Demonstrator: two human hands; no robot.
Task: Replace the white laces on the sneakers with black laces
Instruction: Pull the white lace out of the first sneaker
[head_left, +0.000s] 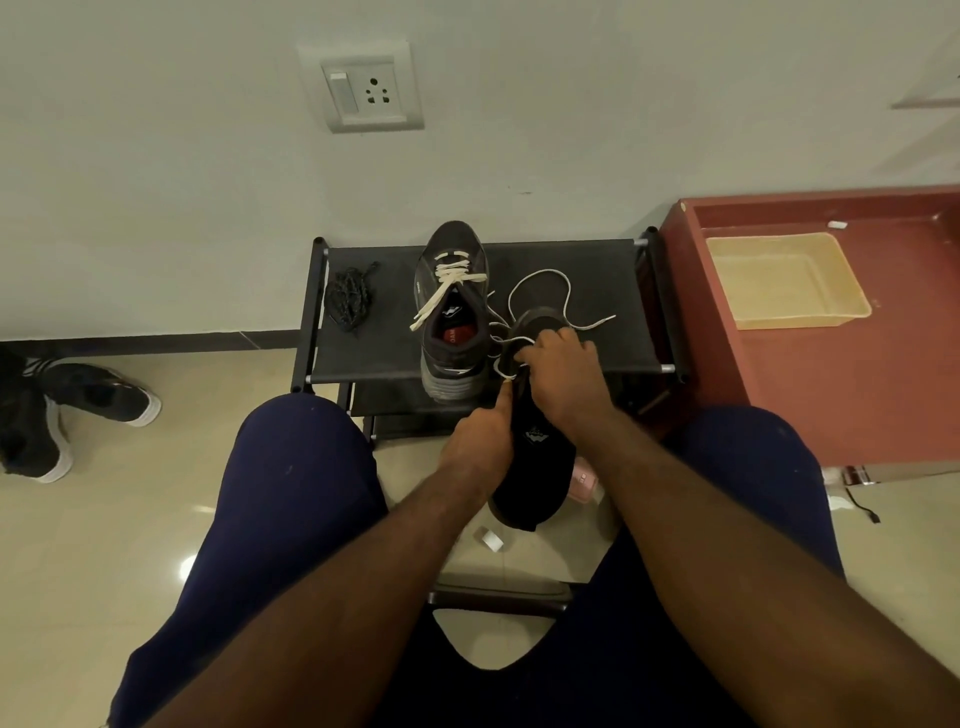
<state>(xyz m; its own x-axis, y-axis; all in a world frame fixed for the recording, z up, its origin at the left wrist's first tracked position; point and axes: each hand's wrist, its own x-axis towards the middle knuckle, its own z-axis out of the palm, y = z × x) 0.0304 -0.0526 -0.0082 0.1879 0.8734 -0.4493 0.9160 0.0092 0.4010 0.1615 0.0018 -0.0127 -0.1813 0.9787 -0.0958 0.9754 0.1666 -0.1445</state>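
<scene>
One dark sneaker (451, 312) stands on the black shoe rack (582, 270), laced with a white lace (449, 283) whose ends hang loose. A second dark sneaker (537, 467) is held in front of the rack, toe toward it. My left hand (480, 439) grips its side, index finger pointing up along it. My right hand (563, 376) pinches this shoe's white lace (540, 283) near the eyelets; the lace loops out loosely over the rack. A bundle of black laces (349, 299) lies on the rack's left end.
A red-brown cabinet (831, 374) with a beige tray (784, 280) stands to the right. Black shoes with white soles (78, 410) lie on the tiled floor at left. A wall socket (363, 88) is above. My knees flank the held shoe; a small white object (490, 539) lies below.
</scene>
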